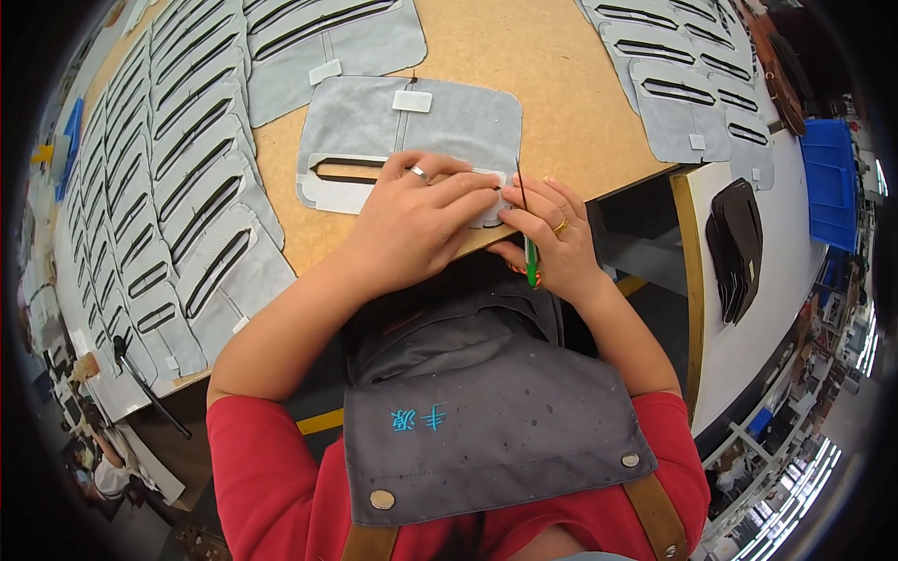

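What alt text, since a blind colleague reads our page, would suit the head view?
A person's left hand rests on a slotted grey panel on a tan table, while the right hand holds a green tool beside it. Similar panels overlap in rows on both sides.

A dark brown stack of flat, leather-like pieces (pixel 734 252) lies on a white, flat-topped surface (pixel 734 374) at the right, near a blue plastic bin (pixel 831 182), with a reddish-brown, leather-looking article (pixel 779 79) farther up. At the lower left, a slim black rod (pixel 154 396) slants across the table's corner, and a distant person in a pale top (pixel 110 477) appears beyond.
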Demonstrator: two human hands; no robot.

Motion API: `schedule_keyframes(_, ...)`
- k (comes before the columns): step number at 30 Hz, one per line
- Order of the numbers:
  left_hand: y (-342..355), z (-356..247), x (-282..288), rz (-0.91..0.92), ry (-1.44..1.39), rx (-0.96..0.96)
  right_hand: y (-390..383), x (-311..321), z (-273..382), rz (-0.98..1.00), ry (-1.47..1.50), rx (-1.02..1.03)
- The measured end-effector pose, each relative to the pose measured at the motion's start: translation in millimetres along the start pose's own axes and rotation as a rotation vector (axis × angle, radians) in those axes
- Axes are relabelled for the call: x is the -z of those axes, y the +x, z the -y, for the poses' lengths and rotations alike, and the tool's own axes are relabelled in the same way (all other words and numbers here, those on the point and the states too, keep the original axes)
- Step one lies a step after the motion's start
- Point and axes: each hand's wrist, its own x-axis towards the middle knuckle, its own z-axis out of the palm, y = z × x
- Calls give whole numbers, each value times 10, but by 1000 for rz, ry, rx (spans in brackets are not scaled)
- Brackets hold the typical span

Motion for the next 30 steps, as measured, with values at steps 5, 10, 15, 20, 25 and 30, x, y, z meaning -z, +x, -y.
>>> schedule_keyframes(5, 7, 96, 121, -151, -527, 455, 24, 51, -14, -55, -30, 110)
schedule_keyframes(10, -173, 405, 676, 194, -402, 225, 245, 400, 46, -107, 207, 36)
schedule_keyframes(15, -331, 439, 816, -300, -964, 594, 682, 737, -1, -255, 816, -581)
schedule_keyframes(20, -263, 568, 480, -250, -655, 777, 631, 235, -212, -261, 902, -791)
schedule_keyframes(25, -285, 649, 397, -303, -504, 744, 653, 151, -231, -313, 765, -761)
schedule_keyframes(30, -276, 634, 432, -297, -369, 714, 663, 114, -245, -326, 726, -777)
